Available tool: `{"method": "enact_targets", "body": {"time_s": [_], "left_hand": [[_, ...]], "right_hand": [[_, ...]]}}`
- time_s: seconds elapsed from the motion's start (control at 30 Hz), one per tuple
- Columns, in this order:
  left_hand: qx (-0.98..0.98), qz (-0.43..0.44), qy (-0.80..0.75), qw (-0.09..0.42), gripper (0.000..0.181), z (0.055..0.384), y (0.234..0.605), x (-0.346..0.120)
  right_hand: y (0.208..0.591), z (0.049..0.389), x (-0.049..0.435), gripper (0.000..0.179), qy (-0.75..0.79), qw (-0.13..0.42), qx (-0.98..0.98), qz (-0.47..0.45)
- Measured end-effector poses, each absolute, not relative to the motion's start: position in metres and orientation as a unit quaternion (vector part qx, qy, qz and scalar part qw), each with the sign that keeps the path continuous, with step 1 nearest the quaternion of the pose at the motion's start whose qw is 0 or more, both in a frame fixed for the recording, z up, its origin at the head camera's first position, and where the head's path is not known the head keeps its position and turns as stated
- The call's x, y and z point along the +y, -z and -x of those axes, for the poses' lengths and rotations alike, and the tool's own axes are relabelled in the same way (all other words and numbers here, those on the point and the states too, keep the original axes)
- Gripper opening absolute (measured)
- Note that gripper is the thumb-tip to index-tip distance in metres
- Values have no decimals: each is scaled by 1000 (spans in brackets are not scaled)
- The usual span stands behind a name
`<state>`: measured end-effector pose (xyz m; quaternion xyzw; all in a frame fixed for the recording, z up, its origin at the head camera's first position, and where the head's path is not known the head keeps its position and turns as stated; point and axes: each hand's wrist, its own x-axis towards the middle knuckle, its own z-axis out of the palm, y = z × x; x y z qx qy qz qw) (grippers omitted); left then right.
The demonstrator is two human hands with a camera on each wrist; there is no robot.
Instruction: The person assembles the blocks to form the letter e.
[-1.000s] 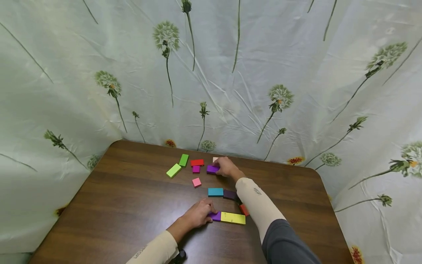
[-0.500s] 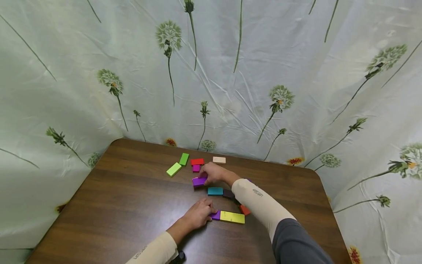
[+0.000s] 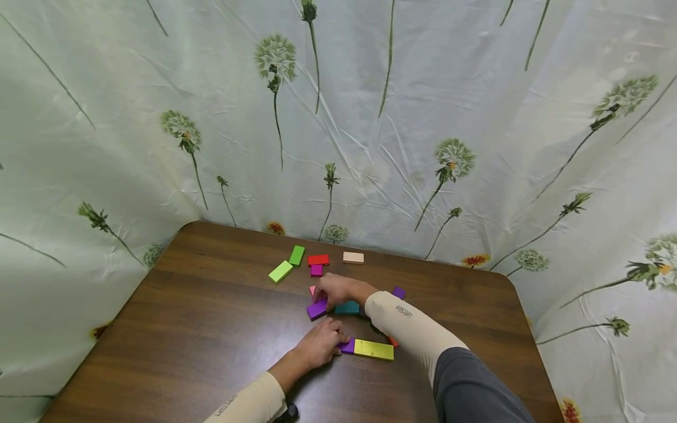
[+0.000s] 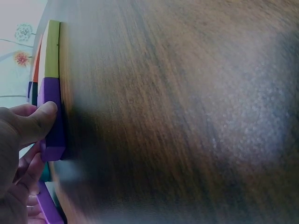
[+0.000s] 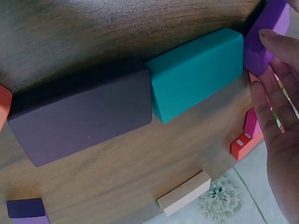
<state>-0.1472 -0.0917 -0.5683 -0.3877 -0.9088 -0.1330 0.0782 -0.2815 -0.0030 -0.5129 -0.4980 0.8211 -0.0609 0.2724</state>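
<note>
My left hand (image 3: 319, 342) pinches a purple block (image 4: 52, 119) that lies on the table, its end against a long yellow block (image 3: 374, 349). Thumb and fingers of my right hand (image 3: 338, 289) grip a second purple block (image 3: 317, 309), held at the left end of a teal block (image 5: 198, 74). Beyond the teal block, end to end with it, lies a dark purple block (image 5: 84, 112), largely hidden by the right arm in the head view. An orange-red block (image 5: 3, 105) stands past its far end. A pink block (image 3: 312, 290) shows partly behind the right hand.
At the back lie a red block (image 3: 318, 259), a magenta block (image 3: 316, 271), a pale beige block (image 3: 353, 258) and two green blocks (image 3: 281, 271). Another purple block (image 3: 399, 292) sits right of the right forearm. A flowered curtain hangs behind the table (image 3: 211, 305).
My right hand has carried the purple block from beside the beige one, leftward and toward me, to the teal block's left end. My left hand has stayed on its block.
</note>
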Motion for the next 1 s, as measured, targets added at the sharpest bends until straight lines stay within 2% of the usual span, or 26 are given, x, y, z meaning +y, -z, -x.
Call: {"method": "enact_targets", "body": {"time_s": [1.0], "left_hand": [[-911,389,118,70,25,147,567,-91]], "right_hand": [[518,279,3,30,76,265,812,514]]}}
